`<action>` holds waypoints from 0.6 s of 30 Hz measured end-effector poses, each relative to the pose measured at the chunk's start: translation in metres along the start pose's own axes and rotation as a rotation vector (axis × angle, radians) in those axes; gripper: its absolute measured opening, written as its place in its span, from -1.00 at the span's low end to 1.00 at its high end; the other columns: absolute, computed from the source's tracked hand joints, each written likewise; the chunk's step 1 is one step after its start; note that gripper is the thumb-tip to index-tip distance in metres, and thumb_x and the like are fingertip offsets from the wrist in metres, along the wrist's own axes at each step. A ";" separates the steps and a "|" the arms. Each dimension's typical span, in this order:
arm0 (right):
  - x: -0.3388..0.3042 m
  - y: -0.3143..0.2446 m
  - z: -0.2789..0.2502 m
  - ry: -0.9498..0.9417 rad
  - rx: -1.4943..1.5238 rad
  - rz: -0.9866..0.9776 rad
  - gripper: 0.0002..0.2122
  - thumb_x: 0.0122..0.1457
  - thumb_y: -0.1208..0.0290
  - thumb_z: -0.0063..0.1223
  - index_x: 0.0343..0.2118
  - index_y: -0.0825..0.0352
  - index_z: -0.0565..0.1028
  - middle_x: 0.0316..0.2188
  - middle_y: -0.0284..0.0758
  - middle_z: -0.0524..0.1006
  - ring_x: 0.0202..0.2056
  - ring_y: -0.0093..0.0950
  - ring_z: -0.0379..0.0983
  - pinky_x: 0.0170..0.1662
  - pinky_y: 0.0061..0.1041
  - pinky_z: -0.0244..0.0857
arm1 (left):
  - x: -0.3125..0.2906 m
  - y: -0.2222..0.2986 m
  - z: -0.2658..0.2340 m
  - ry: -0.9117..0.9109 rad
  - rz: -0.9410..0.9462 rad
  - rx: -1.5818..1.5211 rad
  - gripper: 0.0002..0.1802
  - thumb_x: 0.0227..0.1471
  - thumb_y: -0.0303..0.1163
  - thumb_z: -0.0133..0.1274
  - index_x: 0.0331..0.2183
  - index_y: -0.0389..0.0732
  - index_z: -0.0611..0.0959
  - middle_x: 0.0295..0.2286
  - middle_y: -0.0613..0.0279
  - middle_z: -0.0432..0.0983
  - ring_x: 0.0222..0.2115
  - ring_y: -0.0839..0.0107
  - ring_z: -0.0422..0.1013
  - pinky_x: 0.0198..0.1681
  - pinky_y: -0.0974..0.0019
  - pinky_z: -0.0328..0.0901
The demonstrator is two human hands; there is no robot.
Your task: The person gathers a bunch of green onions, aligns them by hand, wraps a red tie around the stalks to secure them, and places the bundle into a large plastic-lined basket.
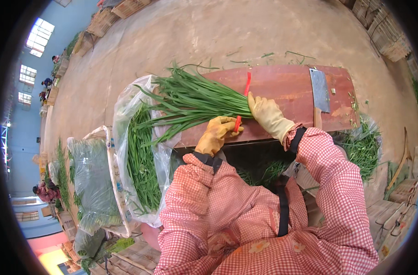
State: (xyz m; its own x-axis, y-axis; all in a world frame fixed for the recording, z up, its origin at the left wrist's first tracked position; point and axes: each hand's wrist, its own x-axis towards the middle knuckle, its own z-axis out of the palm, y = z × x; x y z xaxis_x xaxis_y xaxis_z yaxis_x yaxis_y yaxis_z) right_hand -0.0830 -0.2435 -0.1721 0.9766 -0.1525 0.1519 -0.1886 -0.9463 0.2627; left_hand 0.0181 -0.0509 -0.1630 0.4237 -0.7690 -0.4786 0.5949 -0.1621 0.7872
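A bundle of garlic chives lies across the reddish-brown board, its leaf tips fanned out to the left. My right hand, in a pale yellow glove, is closed around the bundle's right end. A red strip sticks out beyond the far side of the bundle, and a red piece also shows on the near side. There my left hand, in a darker yellow glove, has its fingers curled at the near red piece, apparently pinching it. The bundle hides the strip's middle.
A cleaver lies on the board's right part, handle toward me. Left of the board, a clear plastic bag holds more chives. A white-framed carrier stands farther left. Green trimmings are heaped at the board's right end.
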 end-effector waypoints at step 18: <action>-0.011 0.001 0.008 0.256 -0.147 -0.160 -0.53 0.12 0.37 -0.06 0.12 0.40 0.38 -0.46 -0.42 0.44 -0.47 -0.52 0.42 -0.47 -0.50 0.28 | 0.026 0.062 0.021 -0.016 0.558 2.170 0.24 -0.33 0.02 0.40 0.30 -0.21 0.16 0.27 -0.05 0.10 0.33 0.07 -0.02 0.34 -0.14 -0.11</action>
State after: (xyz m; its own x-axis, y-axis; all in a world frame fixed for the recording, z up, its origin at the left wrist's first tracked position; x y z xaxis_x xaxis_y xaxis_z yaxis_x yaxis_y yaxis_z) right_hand -0.0930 -0.2453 -0.1809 0.9409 0.0890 0.3268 -0.0657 -0.8985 0.4341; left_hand 0.0516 -0.0939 -0.1183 0.2198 -0.9666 -0.1316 -0.9734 -0.2082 -0.0961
